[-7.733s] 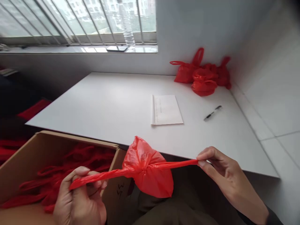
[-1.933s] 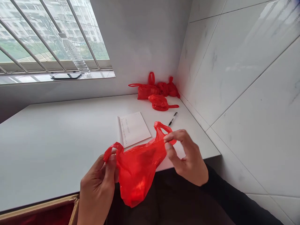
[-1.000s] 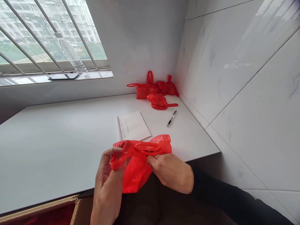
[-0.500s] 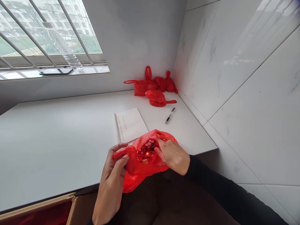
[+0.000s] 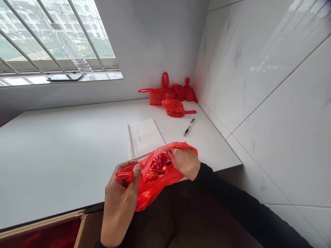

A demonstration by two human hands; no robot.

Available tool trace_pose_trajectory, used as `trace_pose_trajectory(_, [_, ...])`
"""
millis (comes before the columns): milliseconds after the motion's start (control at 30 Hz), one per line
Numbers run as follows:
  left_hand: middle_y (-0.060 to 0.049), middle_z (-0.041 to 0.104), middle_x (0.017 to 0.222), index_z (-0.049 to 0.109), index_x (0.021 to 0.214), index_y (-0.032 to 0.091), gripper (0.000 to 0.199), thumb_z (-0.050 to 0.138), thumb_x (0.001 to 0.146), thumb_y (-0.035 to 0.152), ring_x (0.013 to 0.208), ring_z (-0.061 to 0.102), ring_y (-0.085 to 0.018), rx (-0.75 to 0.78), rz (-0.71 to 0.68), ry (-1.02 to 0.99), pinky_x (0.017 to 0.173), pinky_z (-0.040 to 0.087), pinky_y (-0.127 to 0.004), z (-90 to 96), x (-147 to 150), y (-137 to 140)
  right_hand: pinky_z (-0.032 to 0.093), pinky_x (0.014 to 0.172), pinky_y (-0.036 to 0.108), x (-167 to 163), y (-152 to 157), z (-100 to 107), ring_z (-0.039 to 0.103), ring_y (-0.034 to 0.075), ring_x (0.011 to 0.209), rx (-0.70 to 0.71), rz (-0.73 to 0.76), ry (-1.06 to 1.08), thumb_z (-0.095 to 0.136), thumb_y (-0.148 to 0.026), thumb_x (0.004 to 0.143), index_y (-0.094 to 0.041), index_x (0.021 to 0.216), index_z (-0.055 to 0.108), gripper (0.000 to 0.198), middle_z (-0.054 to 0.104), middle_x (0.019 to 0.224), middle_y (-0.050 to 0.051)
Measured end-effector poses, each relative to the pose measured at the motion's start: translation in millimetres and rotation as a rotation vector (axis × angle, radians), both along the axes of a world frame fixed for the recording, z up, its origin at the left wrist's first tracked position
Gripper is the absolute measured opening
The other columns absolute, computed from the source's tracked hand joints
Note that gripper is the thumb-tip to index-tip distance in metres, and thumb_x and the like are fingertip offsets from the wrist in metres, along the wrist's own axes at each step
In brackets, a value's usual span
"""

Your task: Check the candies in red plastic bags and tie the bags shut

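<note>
A red plastic bag (image 5: 161, 186) is held in front of me at the table's near edge, its mouth open towards me. Small shiny red packets (image 5: 157, 163) with white and gold print lie inside it; they look like wrapped sweets. My left hand (image 5: 120, 193) is closed round the bag's gathered handle on the left, thumb on top. On the other side, my right hand (image 5: 186, 163) reaches into the mouth, against the packets. Its fingertips are hidden, so what they hold, if anything, does not show.
Several tied red bags (image 5: 161, 96) sit in the back corner. An open notebook (image 5: 146, 137) and a black pen (image 5: 189, 127) lie on the white table (image 5: 64, 155). Below left is a cardboard box (image 5: 89, 227). On the windowsill are a clear bottle (image 5: 77, 58) and a dark flat object (image 5: 64, 78).
My right hand has gone deeper into the bag, and its thumb no longer shows. My left hand has shifted left with the handle, widening the mouth. More packets are visible.
</note>
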State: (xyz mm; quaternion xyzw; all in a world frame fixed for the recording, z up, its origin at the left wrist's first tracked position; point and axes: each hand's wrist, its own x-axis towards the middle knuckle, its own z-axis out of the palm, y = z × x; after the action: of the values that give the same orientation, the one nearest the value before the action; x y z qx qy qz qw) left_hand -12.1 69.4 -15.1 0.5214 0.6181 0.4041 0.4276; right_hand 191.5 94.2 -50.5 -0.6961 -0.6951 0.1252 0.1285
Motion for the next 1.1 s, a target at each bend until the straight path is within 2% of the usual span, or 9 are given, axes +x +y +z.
trace_pose_trajectory(100, [-0.008, 0.075, 0.103, 0.068, 0.115, 0.023, 0.058, 0.074, 0.078, 0.067, 0.09, 0.072, -0.027, -0.029, 0.007, -0.058, 0.072, 0.059, -0.033, 0.1, 1.0, -0.2, 0.043, 0.057, 0.033, 8.0, -5.3, 7.4, 0.065, 0.023, 0.064, 0.001, -0.003, 0.084, 0.043, -0.031, 0.104, -0.021, 0.086, 0.064, 0.03, 0.069, 0.071, 0.006])
trace_pose_trajectory(300, [-0.01, 0.075, 0.112, 0.068, 0.116, 0.023, 0.049, 0.074, 0.082, 0.059, 0.094, 0.074, -0.029, -0.005, -0.12, -0.131, 0.08, 0.061, -0.036, 2.4, 6.7, -3.4, 0.049, 0.064, 0.03, 11.9, -11.1, 17.1, 0.067, 0.018, 0.069, 0.03, 0.008, 0.182, 0.037, -0.035, 0.107, -0.023, 0.091, 0.064, 0.034, 0.071, 0.078, 0.002])
trace_pose_trajectory(400, [-0.01, 0.075, 0.115, 0.068, 0.119, 0.023, 0.05, 0.073, 0.084, 0.058, 0.097, 0.074, -0.029, 0.005, -0.129, -0.137, 0.082, 0.061, -0.037, 7.6, 8.3, -7.4, 0.05, 0.068, 0.035, 7.6, -11.4, 12.7, 0.07, 0.024, 0.08, 0.027, -0.033, 0.136, 0.04, -0.031, 0.106, -0.019, 0.125, 0.063, 0.032, 0.074, 0.089, 0.007])
trace_pose_trajectory(467, [-0.01, 0.075, 0.115, 0.067, 0.121, 0.024, 0.051, 0.072, 0.084, 0.059, 0.098, 0.073, -0.029, 0.002, -0.136, -0.125, 0.082, 0.06, -0.036, 11.0, 8.8, -10.6, 0.05, 0.065, 0.038, 3.4, -12.7, 9.9, 0.07, 0.028, 0.078, -0.019, -0.042, 0.077, 0.046, -0.025, 0.103, -0.011, 0.149, 0.045, 0.048, 0.074, 0.09, 0.012])
trace_pose_trajectory(533, [-0.01, 0.075, 0.115, 0.066, 0.123, 0.024, 0.052, 0.071, 0.085, 0.06, 0.097, 0.074, -0.029, -0.002, -0.147, -0.106, 0.078, 0.06, -0.034, 12.9, 8.7, -13.3, 0.051, 0.065, 0.038, -0.8, -15.5, 9.2, 0.069, 0.027, 0.073, -0.071, 0.014, -0.01, 0.048, -0.017, 0.1, -0.005, 0.157, 0.032, 0.06, 0.074, 0.086, 0.011])
trace_pose_trajectory(633, [-0.009, 0.075, 0.113, 0.065, 0.124, 0.025, 0.054, 0.071, 0.084, 0.06, 0.093, 0.074, -0.028, -0.011, -0.138, -0.12, 0.075, 0.059, -0.033, 13.8, 8.6, -15.5, 0.052, 0.078, 0.037, -5.3, -21.0, 11.0, 0.072, 0.026, 0.08, -0.115, 0.106, -0.123, 0.049, -0.014, 0.1, -0.013, 0.144, 0.051, 0.045, 0.075, 0.083, 0.009])
trace_pose_trajectory(767, [-0.008, 0.074, 0.115, 0.065, 0.122, 0.025, 0.051, 0.072, 0.084, 0.059, 0.096, 0.073, -0.027, -0.022, -0.128, -0.17, 0.081, 0.059, -0.034, 16.9, 10.3, -16.3, 0.051, 0.067, 0.037, -6.3, -23.8, 8.8, 0.074, 0.031, 0.079, -0.181, 0.082, -0.206, 0.056, -0.021, 0.098, -0.016, 0.116, 0.068, 0.022, 0.075, 0.083, 0.011])
trace_pose_trajectory(933, [-0.005, 0.071, 0.121, 0.064, 0.118, 0.027, 0.043, 0.068, 0.088, 0.058, 0.094, 0.072, -0.023, -0.01, -0.174, -0.121, 0.08, 0.057, -0.031, 21.5, 12.6, -19.3, 0.05, 0.066, 0.038, -5.9, -18.2, -2.2, 0.074, 0.033, 0.083, -0.213, 0.049, -0.256, 0.058, -0.024, 0.098, -0.012, 0.13, 0.062, 0.035, 0.076, 0.092, 0.014])
trace_pose_trajectory(1100, [-0.005, 0.071, 0.116, 0.06, 0.127, 0.029, 0.05, 0.068, 0.088, 0.059, 0.093, 0.071, -0.023, -0.037, -0.19, -0.131, 0.078, 0.059, -0.032, 18.9, 11.0, -23.7, 0.046, 0.062, 0.036, -9.2, -23.6, 1.3, 0.074, 0.03, 0.081, -0.218, 0.034, -0.244, 0.047, -0.022, 0.102, -0.011, 0.145, 0.048, 0.044, 0.077, 0.089, 0.011])
